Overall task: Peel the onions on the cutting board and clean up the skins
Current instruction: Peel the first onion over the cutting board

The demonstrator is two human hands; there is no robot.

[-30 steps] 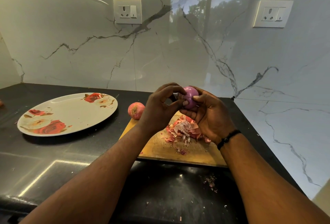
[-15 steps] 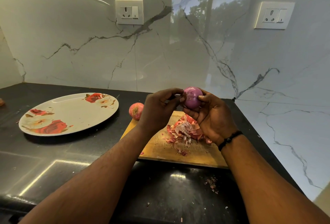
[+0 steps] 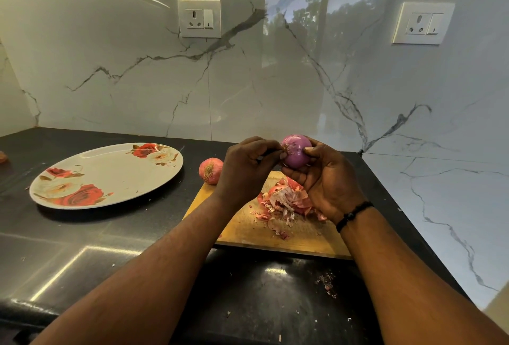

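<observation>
Peeled onion in both hands' grip, skins, unpeeled onion, plate nearby.

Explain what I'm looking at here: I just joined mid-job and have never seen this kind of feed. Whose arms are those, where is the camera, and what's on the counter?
There is no machine: a person works with bare hands, and the one camera sits on their head, looking forward and down. The right hand cups a purple peeled onion above the board; the left hand pinches at its root end. Under the hands, a heap of skins lies on the board. A second onion, still in its skin, sits at the board's far left corner. A flowered plate rests on the dark counter to the left.
</observation>
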